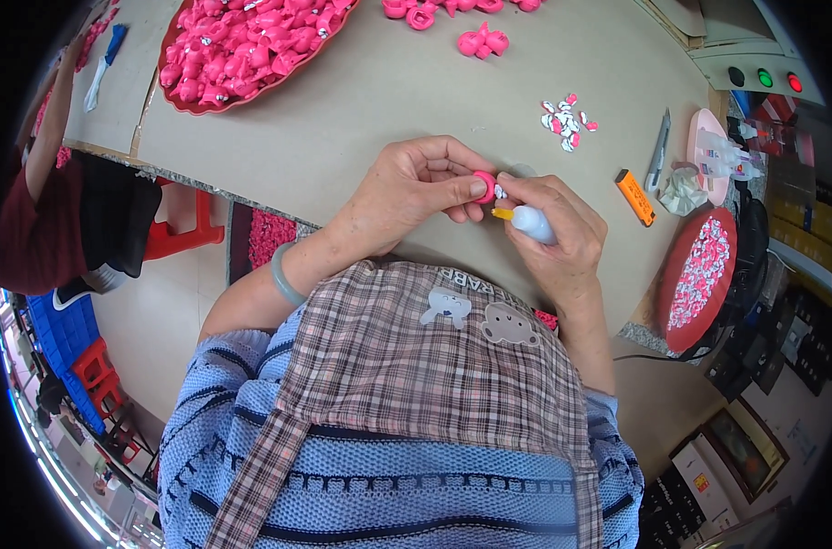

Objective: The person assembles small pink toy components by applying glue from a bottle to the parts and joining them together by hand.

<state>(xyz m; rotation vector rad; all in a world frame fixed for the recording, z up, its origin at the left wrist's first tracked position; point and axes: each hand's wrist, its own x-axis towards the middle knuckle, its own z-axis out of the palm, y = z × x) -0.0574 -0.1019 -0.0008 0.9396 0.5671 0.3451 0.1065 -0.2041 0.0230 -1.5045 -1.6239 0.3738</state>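
Observation:
My left hand [414, 181] pinches a small pink plastic part [483, 186] between thumb and fingers, just above the table. Against that part, the thumb and finger of my right hand [567, 229] hold a tiny white-and-pink piece [500, 192]. The same right hand also keeps a small whitish squeeze bottle [534, 225] with a yellow tip tucked in its palm and fingers, the tip pointing left. Beyond my hands lies a loose cluster of small white-and-pink pieces [567, 122]. Several joined pink parts [483, 41] rest farther away.
A red basin [196, 111] heaped with pink parts stands far left. On the right lie an orange lighter [634, 197], a utility knife [658, 151], a pink tray [706, 123] with bottles, and a red dish [679, 340] of small pieces. Another person's arm [50, 137] is at left.

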